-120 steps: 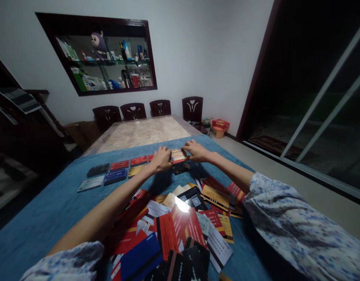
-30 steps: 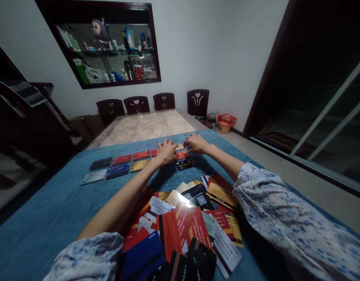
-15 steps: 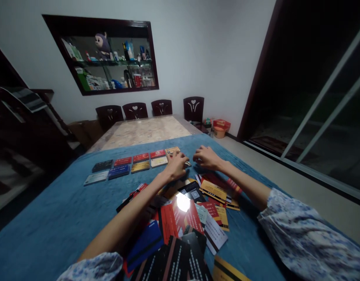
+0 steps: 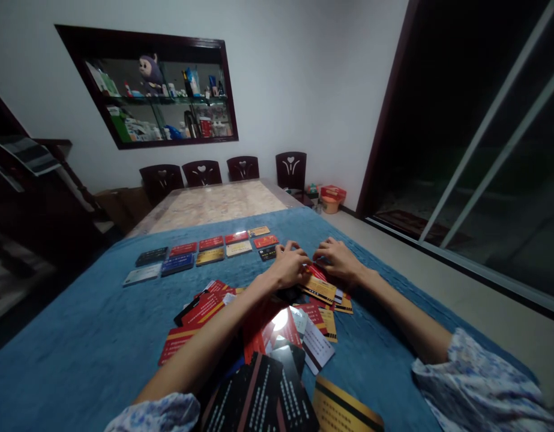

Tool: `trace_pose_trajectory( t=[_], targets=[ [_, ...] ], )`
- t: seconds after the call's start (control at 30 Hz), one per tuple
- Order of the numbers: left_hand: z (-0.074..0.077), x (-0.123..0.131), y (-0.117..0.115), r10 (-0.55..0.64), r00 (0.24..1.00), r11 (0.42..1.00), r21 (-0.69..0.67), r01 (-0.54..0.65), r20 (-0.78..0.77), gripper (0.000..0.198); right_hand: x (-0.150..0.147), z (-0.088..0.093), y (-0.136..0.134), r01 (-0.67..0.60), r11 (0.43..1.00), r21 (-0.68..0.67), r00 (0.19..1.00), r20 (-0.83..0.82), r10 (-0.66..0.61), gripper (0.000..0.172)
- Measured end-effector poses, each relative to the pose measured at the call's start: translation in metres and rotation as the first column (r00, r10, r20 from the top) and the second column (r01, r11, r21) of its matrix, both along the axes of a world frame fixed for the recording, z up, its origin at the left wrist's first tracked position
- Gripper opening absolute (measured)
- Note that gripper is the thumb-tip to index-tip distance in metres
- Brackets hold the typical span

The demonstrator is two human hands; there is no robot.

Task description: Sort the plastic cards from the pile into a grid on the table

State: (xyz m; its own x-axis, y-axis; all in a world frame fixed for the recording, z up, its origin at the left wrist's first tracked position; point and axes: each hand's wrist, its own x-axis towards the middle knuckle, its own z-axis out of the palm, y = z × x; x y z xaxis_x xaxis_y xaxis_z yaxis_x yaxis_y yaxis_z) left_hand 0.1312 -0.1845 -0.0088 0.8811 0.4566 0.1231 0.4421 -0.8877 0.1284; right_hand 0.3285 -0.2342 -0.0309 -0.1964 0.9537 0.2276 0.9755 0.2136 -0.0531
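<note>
A loose pile of plastic cards [image 4: 299,327], red, black, yellow and white, lies on the blue cloth [image 4: 92,336] in front of me. Both hands rest at the pile's far edge, close together. My left hand [image 4: 291,265] has its fingers curled down onto the cards there; what is under them is hidden. My right hand [image 4: 338,258] is curled too, its fingertips pinching the edge of a red card [image 4: 316,272] that lies over a yellow card [image 4: 320,289]. Beyond the hands, cards are laid flat in two neat rows [image 4: 200,251].
The blue cloth covers the near part of a long table; its bare marble top [image 4: 213,204] runs on to several dark chairs [image 4: 243,168]. A wall niche with shelves [image 4: 159,96] is above. Glass sliding doors [image 4: 493,156] stand at the right, a red box [image 4: 333,193] on the floor.
Both hands have drawn back from the far end of the rows to the pile's far edge. Cards now lie at the right end of both rows.
</note>
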Motion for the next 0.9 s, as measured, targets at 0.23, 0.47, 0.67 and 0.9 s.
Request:
trace_pose_trajectory(
  t=[0.23,0.47,0.67,0.9],
  targets=[
    [-0.009,0.013,0.001,-0.134,0.988,0.989,-0.068,0.130,-0.073,0.035,0.007,-0.011,-0.007,0.018,0.999,0.027,0.999,-0.041,-0.017,0.022],
    [-0.011,0.009,0.004,-0.093,0.984,0.996,-0.025,0.090,-0.149,0.038,0.006,-0.013,-0.009,0.000,1.000,0.029,0.998,-0.069,0.002,0.022],
    [-0.015,0.009,0.005,-0.069,0.977,0.996,0.043,0.079,-0.200,0.037,0.003,-0.015,-0.011,-0.038,0.999,0.017,0.992,-0.118,0.040,0.022],
    [-0.009,0.005,0.000,-0.039,0.977,0.993,0.102,0.062,-0.209,0.032,0.001,-0.009,-0.017,-0.083,0.996,-0.025,0.988,-0.130,0.079,0.023]
  ],
)
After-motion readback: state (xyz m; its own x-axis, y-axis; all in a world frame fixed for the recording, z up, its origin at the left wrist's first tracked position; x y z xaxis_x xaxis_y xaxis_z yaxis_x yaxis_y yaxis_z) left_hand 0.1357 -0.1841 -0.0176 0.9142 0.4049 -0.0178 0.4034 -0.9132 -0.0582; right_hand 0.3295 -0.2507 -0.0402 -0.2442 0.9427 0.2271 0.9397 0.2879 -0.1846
